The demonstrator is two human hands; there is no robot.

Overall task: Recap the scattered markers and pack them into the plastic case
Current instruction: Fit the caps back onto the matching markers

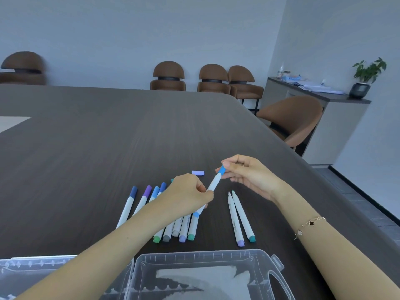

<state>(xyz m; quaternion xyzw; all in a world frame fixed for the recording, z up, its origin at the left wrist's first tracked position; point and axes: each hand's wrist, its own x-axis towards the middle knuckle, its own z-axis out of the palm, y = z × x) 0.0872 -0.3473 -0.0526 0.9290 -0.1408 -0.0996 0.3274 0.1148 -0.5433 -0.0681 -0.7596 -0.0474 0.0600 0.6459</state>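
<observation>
Marker (213,182) held above desk (108,137), long axis up-right. Left hand (190,192) pinches barrel; right hand (242,173) pinches blue cap (222,169) at tip. Lilac cap (198,173) beyond; open case (216,256) nearest.

I see a dark wood-grain table (108,131) filling most of my view. At twelve o'clock, three brown chairs (213,79) line the pale wall. At two o'clock another brown chair (292,118) sits beside a grey sideboard (337,118) carrying papers (318,86) and a potted plant (365,76).
</observation>
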